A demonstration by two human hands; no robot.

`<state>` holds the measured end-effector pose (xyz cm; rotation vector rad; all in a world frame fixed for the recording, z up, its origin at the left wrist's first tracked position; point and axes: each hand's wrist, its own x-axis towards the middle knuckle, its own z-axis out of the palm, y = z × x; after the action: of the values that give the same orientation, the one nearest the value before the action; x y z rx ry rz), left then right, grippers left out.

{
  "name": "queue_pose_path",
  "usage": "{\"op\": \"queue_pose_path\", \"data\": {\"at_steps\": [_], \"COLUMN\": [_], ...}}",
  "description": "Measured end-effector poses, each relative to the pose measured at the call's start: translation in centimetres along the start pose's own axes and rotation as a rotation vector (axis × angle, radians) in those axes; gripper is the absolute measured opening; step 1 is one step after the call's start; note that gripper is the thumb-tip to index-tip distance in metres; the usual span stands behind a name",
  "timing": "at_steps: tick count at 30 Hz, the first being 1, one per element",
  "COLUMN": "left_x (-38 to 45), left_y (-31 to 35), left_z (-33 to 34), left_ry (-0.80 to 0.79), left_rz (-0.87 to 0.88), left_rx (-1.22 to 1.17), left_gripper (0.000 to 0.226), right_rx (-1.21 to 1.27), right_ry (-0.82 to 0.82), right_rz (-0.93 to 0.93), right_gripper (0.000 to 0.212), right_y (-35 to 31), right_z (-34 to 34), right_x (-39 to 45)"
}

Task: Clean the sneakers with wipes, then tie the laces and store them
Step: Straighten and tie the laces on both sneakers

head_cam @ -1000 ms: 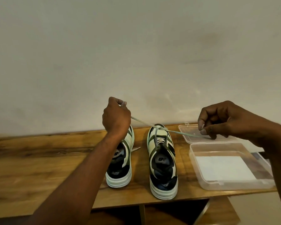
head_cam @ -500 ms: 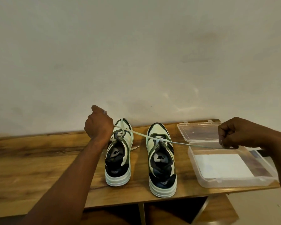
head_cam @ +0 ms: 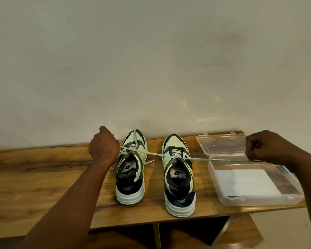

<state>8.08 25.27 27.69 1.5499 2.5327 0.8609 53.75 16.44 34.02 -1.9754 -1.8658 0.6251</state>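
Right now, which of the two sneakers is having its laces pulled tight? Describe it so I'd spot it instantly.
Look at the wooden table against the pale wall, where two green-and-white sneakers stand side by side, heels toward the camera. It is the right sneaker, next to the open clear plastic box. Unlike its neighbour, its lace runs taut both ways from a knot to the left hand and right hand.

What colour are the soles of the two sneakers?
The soles are white with a pale mint tint, best seen in the head view.

Grained wood table (head_cam: 43,177) (clear plastic box (head_cam: 255,200))
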Motion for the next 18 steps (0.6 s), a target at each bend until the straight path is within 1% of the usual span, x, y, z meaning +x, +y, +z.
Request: {"op": "queue_pose_path", "data": {"at_steps": [3, 5, 7, 8, 9, 10, 11, 13, 14, 15, 18], "left_x": [-1.1, -2.4, -4.1, -5.0, -6.0, -6.9, -7.9, -9.5, -10.0, -10.2, -10.2], "left_y": [1.3, 2.5, 3.8, 4.4, 5.1, 5.7, 6.3, 7.3, 7.5, 7.6, 7.5], "left_z": [-0.2, -0.2, 0.0, 0.1, 0.1, 0.2, 0.3, 0.5, 0.7, 0.9, 1.2], "left_ry": [-0.082, -0.055, 0.024, 0.042, 0.019, -0.056, -0.190, -0.492, -0.572, -0.593, -0.566], "left_rz": [0.052, 0.147, 0.316, 0.421, 0.524, 0.607, 0.643, 0.615, 0.598, 0.592, 0.553], "left_rx": [0.090, 0.218, 0.275, 0.240, 0.181, 0.089, -0.016, -0.169, -0.190, -0.180, -0.194], "left_gripper": [0.023, 0.033, 0.043, 0.045, 0.043, 0.036, 0.027, 0.014, 0.012, 0.010, 0.011], "right_rx": [-0.095, -0.218, -0.265, -0.236, -0.170, -0.082, -0.002, 0.086, 0.087, 0.076, 0.078], "right_ry": [-0.022, -0.016, 0.082, 0.120, 0.125, 0.090, 0.030, -0.097, -0.137, -0.161, -0.192], "right_rz": [-0.003, -0.016, -0.080, -0.137, -0.198, -0.245, -0.279, -0.300, -0.301, -0.300, -0.310], "right_gripper": [0.022, 0.019, 0.018, 0.016, 0.012, 0.010, 0.011, 0.017, 0.020, 0.021, 0.019], "right_y": [-1.1, -2.3, -3.9, -4.9, -5.9, -7.0, -8.1, -9.5, -9.9, -10.1, -10.3], "right_z": [1.4, 2.7, 4.0, 4.6, 5.1, 5.6, 6.1, 6.9, 7.3, 7.8, 9.1], "right_x": [0.9, 1.5, 1.9, 2.0, 2.0, 2.0, 1.9, 1.6, 1.5, 1.6, 1.8]}}
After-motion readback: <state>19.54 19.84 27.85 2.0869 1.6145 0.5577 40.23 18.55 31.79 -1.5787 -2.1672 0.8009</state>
